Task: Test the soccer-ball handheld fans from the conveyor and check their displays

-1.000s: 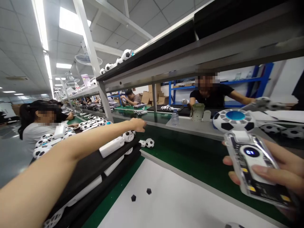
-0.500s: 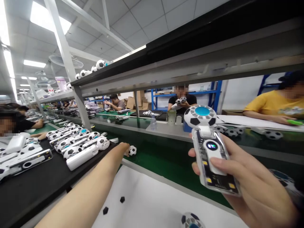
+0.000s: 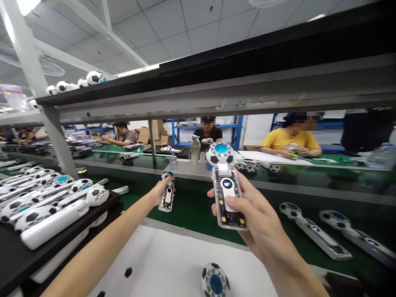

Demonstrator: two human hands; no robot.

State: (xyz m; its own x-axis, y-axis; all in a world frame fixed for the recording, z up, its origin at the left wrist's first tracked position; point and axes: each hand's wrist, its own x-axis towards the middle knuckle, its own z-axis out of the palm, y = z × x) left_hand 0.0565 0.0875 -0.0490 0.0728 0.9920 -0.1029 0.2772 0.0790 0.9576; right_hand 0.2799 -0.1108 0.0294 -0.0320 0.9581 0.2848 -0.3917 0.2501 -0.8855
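My right hand (image 3: 255, 206) is wrapped around the clear handle of a handheld fan (image 3: 227, 185) with a soccer-ball head. Its thumb lies on the white front panel, below a small lit round display. Further out on the left, my left hand (image 3: 159, 190) grips a second soccer-ball fan (image 3: 167, 202) near its head, over the green belt (image 3: 192, 206). That one's handle hangs down with its circuit side towards me. A separate soccer-ball fan head (image 3: 215, 280) with a blue centre sits on the white sheet (image 3: 167, 255) below my hands.
Many soccer-ball fans (image 3: 52, 214) lie packed on a black tray (image 3: 9, 264) at the left. Two more fans (image 3: 321, 237) rest on the belt at right. Black pentagon pieces (image 3: 128, 272) dot the sheet. An overhead shelf (image 3: 216, 86) spans the view; co-workers (image 3: 291, 140) sit across the belt.
The view has swung to the right. My left hand, earlier reaching to a ball-headed thing on the belt, now holds a fan upright. The number on the right-hand fan's display differs.
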